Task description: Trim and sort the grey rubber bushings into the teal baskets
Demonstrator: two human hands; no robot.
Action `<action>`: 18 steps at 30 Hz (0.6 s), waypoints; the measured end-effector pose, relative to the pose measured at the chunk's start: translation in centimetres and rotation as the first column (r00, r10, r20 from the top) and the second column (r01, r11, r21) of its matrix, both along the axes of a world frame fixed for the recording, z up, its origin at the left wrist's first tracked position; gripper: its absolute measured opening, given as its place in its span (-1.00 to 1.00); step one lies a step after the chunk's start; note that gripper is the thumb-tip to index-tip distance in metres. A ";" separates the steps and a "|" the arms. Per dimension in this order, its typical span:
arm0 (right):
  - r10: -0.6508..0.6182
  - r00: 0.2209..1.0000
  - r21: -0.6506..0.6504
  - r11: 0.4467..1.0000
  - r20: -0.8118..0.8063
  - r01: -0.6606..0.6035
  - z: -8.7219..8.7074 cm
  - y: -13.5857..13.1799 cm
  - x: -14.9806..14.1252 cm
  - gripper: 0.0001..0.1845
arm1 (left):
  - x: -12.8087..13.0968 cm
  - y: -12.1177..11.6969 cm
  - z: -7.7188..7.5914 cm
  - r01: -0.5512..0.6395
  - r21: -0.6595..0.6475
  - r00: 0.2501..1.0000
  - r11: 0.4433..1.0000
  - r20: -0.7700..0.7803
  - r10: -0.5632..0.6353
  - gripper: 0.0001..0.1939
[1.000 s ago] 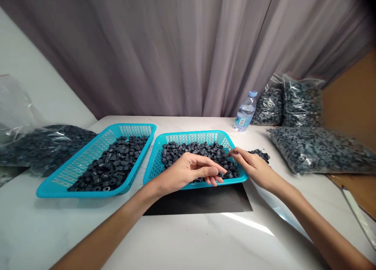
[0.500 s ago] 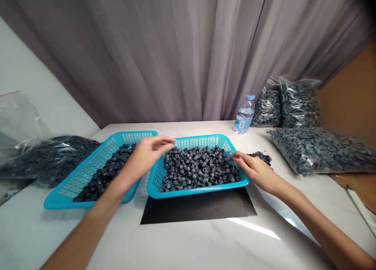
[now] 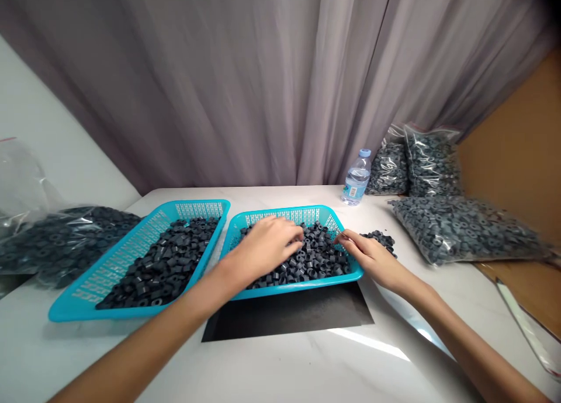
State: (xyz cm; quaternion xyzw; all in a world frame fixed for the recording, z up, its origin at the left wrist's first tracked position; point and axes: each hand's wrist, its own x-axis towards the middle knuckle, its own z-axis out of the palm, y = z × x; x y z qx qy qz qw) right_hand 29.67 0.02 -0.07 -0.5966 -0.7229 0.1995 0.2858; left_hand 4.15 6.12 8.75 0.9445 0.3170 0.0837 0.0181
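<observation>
Hovering over the right-hand turquoise basket (image 3: 298, 286), my left hand (image 3: 267, 245) has its fingers bent, with a gap between thumb and forefinger and nothing visible in it. Small dark grey plastic ring-like pieces (image 3: 322, 254) fill that basket. At its right end, my right hand (image 3: 377, 260) is closed in a pinch by the rim; what the fingertips hold is too small to make out. The left-hand turquoise basket (image 3: 105, 313) contains more dark grey pieces (image 3: 162, 268). A loose pile of dark pieces (image 3: 385, 239) lies on the table behind my right hand.
Under the right basket's front lies a black sheet (image 3: 284, 315) on the white table (image 3: 280, 368). A water bottle (image 3: 356, 178) stands behind. Bags of grey pieces (image 3: 468, 228) are at right, with upright bags (image 3: 432, 163) behind; another filled bag (image 3: 74, 233) lies left.
My left hand has moved right, from the gap between the baskets to above the right basket's pieces. My right hand stays pinched at the right rim. The whole view has shifted slightly.
</observation>
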 end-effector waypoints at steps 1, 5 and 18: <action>-0.003 1.000 0.003 1.000 0.010 0.003 0.0 0.0 0.0 -0.56 | 1.4 -0.1 -0.3 0.033 -0.006 0.999 0.999 -0.012 -0.033 -0.79; -0.005 0.999 0.000 1.000 0.044 0.005 0.4 0.0 -0.1 -0.58 | 4.1 0.3 -1.3 0.067 -0.059 0.997 0.996 -0.022 -0.069 -0.87; -0.020 0.995 -0.067 0.997 0.100 0.027 1.7 -0.2 -0.4 -0.66 | 5.7 1.8 -3.3 -0.003 -0.205 0.999 0.979 0.050 0.014 -0.90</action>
